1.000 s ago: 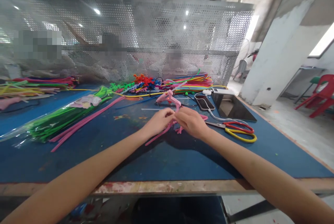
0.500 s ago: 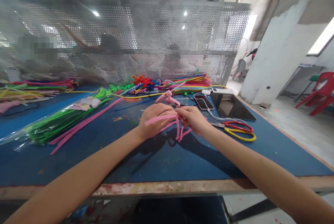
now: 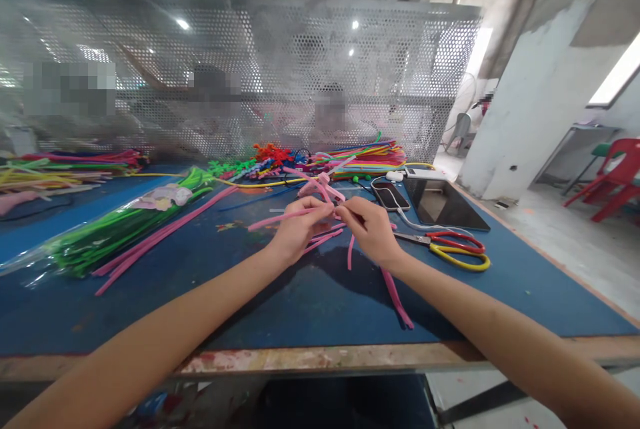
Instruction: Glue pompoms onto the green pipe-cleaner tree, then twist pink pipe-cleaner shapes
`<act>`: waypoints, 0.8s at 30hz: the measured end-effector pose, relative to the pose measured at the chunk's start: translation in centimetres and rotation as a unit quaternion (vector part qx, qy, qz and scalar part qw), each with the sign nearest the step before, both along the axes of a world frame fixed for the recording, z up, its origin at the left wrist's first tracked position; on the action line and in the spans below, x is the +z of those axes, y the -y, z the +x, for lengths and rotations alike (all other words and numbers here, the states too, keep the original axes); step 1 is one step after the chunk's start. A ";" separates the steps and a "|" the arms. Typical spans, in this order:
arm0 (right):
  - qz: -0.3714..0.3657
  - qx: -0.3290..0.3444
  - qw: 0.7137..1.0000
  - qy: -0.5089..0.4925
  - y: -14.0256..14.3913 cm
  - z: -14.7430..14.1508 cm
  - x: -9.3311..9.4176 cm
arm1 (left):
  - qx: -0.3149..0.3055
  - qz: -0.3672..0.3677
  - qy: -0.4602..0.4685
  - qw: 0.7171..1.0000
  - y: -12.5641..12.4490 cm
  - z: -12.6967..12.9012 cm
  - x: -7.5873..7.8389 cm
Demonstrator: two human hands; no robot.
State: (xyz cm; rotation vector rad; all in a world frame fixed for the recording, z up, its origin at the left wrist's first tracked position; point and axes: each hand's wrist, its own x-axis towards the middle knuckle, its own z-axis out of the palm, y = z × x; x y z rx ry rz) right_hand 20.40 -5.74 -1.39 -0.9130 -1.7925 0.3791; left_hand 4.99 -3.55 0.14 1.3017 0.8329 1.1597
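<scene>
Both hands pinch pink pipe cleaners (image 3: 285, 217) w/ clenched grip – left hand (image 3: 299, 230) steadies, right hand (image 3: 371, 232) twists; scissors (image 3: 453, 246) near on tabletop (image 3: 310, 296)

No readable text, labels, brands or nos. anywhere. Packaging card on the green stem bundle (image 3: 163, 196) at approx 10 o'clock: print too blurred to make out. Phone (image 3: 391, 196) and tablet (image 3: 445, 206) at 1 o'clock: screens dark, nothing legible. Scissors (image 3: 453, 246) at 3 o'clock: no visible mark.
</scene>
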 end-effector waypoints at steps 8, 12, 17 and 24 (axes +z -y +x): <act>0.059 0.046 0.970 0.233 -2.7 3.2 0.3 | -0.031 -0.148 0.005 0.988 -0.9 0.0 -0.4; -0.002 -0.077 0.962 0.263 -4.3 5.7 0.6 | -0.015 -0.156 -0.025 0.987 -2.6 -1.4 -0.1; -0.163 -0.136 0.911 0.353 -5.5 8.3 -0.4 | -0.014 -0.155 -0.072 0.985 -3.9 -2.2 -0.6; -0.302 -0.124 0.842 0.429 -5.4 8.2 0.2 | -0.029 -0.136 -0.088 0.986 -3.7 -1.8 -1.2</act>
